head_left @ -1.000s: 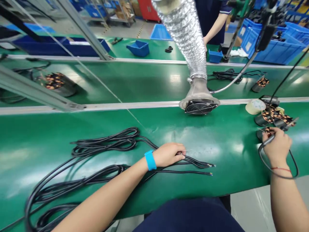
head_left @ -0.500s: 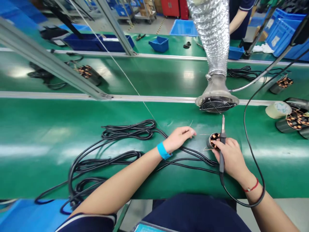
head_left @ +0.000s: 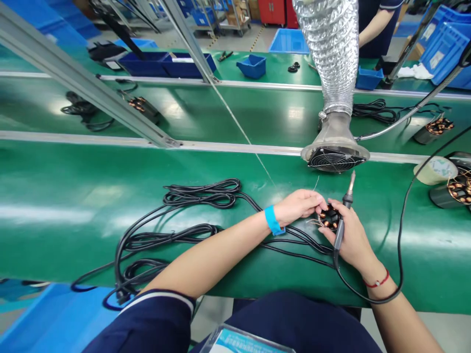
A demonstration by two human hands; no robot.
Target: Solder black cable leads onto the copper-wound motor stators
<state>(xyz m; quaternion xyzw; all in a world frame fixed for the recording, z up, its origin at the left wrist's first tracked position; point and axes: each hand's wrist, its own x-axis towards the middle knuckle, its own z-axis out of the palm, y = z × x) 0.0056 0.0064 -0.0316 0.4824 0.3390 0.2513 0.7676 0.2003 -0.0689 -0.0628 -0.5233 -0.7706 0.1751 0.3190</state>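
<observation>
A round motor part with copper windings [head_left: 330, 218] stands on the green bench. My right hand [head_left: 351, 238] grips its right side, with a soldering iron [head_left: 339, 233] held along the same hand, tip pointing up and away. Thin wires [head_left: 312, 222] stick out at the part's left. My left hand [head_left: 303, 203], with a blue wristband, is at the part's upper left edge, its thumb and fingertips pinched together. A thin strand rises above its fingers; what exactly lies between them is too small to tell. Black cables [head_left: 305, 238] run from the left to below the part.
Coiled black cables [head_left: 206, 193] lie to the left. A fume extractor hood [head_left: 334, 152] hangs beyond my hands. More wound parts [head_left: 451, 193] and a tape roll [head_left: 436, 170] are at the right. Past the metal rail are a blue bin [head_left: 252, 66] and a person's arm [head_left: 377, 27].
My left hand has moved right, up to the wound part. The part is turned slightly in my right hand, and the iron tilts more to the right. The view has shifted a little.
</observation>
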